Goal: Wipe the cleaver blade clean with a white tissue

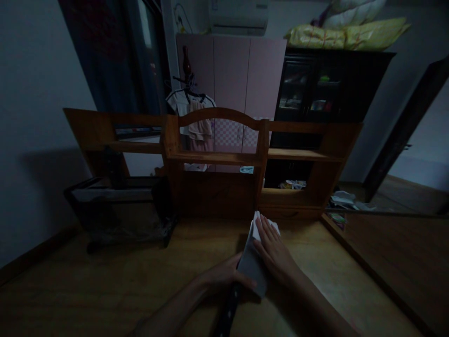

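Note:
A cleaver with a broad grey blade and a dark riveted handle is held above the wooden desk, its tip pointing away from me. My left hand is closed around the cleaver where blade meets handle, the thumb lying across the blade's base. A white tissue or thin cloth wraps the far end of the blade. Over it lies my right hand, fingers together, pressing the white piece against the blade. What the fingertips of my left hand do behind the blade is hidden.
Both hands are above a wooden desktop. A wooden shelf unit stands along its back edge. At left sits a dark glass-sided tank. Beyond are pink cabinets, hanging clothes and a black cupboard.

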